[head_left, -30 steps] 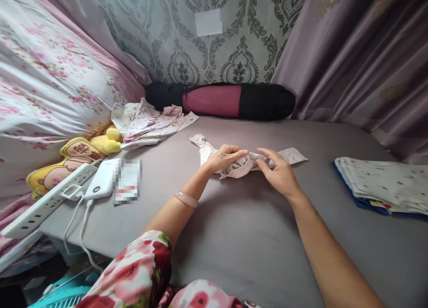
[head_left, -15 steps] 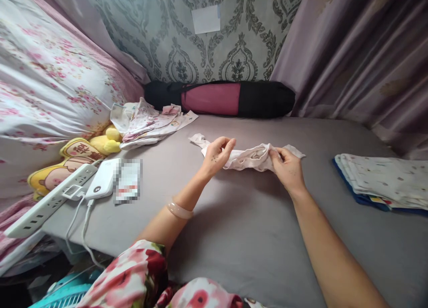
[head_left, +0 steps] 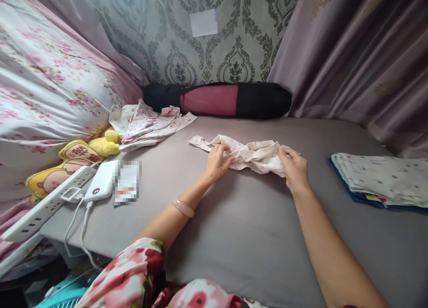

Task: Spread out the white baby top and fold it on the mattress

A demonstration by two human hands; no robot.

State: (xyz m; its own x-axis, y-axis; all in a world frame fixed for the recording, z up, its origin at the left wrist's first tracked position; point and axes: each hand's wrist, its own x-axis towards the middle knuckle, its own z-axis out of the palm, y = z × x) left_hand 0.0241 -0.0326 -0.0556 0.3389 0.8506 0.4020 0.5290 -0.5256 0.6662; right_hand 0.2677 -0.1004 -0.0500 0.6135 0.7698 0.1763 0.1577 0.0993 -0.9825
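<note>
A small pale pink garment (head_left: 254,154) lies bunched on the grey bed sheet (head_left: 240,223). My left hand (head_left: 217,162) grips its left part, fingers curled into the cloth. Its right end is pinched by my right hand (head_left: 296,170). The garment is stretched sideways between the two hands, and one thin end trails out to the left beyond my left hand.
A folded stack of printed cloths (head_left: 381,181) sits at the right. Loose baby clothes (head_left: 147,123) lie at the back left by a yellow plush (head_left: 83,152). A power strip (head_left: 50,203) and white power bank (head_left: 100,185) lie at the left edge. A black and pink roll (head_left: 217,98) lines the wall.
My hands moved apart and lowered, drawing the bunched garment out sideways onto the sheet. The left hand went from an open pinch to gripping the cloth.
</note>
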